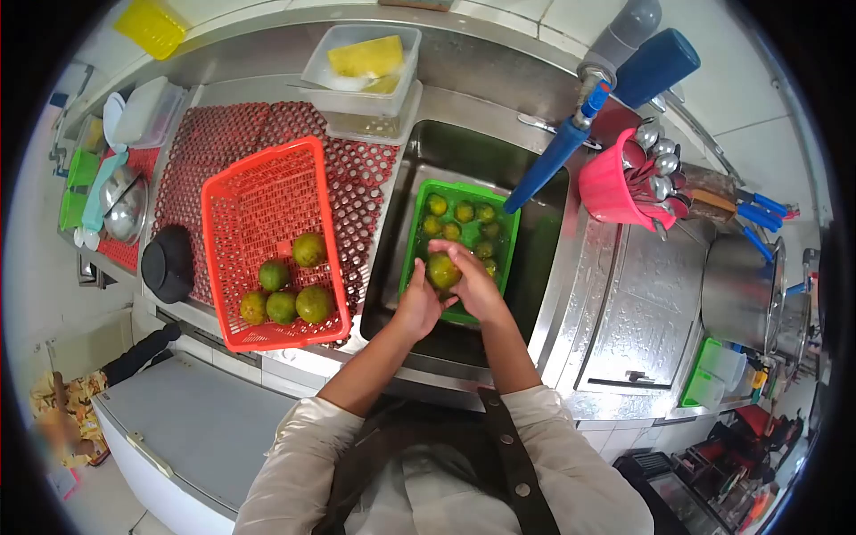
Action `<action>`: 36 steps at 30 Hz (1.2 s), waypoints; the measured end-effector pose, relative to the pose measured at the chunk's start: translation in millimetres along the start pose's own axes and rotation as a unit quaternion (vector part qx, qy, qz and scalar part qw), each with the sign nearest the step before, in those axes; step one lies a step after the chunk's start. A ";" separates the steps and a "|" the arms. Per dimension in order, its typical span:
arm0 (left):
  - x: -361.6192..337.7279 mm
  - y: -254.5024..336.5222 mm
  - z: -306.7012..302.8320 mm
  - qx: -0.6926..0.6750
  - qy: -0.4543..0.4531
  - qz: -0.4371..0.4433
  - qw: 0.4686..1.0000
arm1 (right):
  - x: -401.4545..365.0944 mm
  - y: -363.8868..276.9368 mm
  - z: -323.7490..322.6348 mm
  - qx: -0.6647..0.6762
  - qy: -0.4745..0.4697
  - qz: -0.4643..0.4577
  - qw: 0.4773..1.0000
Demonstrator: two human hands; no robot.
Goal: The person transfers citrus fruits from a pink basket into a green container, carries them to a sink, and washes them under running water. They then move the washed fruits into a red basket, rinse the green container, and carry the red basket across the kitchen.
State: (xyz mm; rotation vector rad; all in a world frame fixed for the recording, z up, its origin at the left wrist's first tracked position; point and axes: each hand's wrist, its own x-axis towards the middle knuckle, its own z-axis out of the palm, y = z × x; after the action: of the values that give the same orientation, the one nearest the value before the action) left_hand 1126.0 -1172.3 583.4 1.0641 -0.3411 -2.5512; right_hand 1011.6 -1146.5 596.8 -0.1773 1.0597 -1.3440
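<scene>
Between both hands is a green orange (442, 271), above the near part of a green plastic tub (416, 227). My left hand (419, 305) cups it from the left and below, and my right hand (476, 287) curls around it from the right. Several more green oranges (464, 211) sit in the tub, in what looks like water. The tub stands inside a metal sink (544, 241). On the left, an orange-red plastic basket (328, 227) carries several green oranges (313, 304) at its near end.
A blue tap spout (557, 159) reaches over the sink. To its right stands a pink container (604, 189) of spoons. Clear plastic boxes (361, 105) with a yellow sponge stand behind the basket. A black bowl (168, 264) rests at the left, and another person (76, 410) is at far left.
</scene>
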 end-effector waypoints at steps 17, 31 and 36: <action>-32.8 11.0 -3.9 0.623 0.060 0.163 0.763 | 174.6 58.5 -122.6 -0.440 0.266 -0.035 0.857; 144.3 -36.1 -73.7 0.873 0.104 -0.021 0.477 | 142.6 77.2 -161.1 -0.415 0.323 0.114 0.843; 168.8 -40.5 -83.1 0.675 0.170 0.010 0.717 | 144.1 64.4 -173.7 -0.148 0.245 0.281 0.916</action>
State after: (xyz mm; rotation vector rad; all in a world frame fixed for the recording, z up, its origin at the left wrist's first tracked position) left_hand 1066.2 -1211.7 404.8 1.8162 -2.2423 -1.6744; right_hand 915.0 -1171.5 384.4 0.2464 1.5910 -0.7069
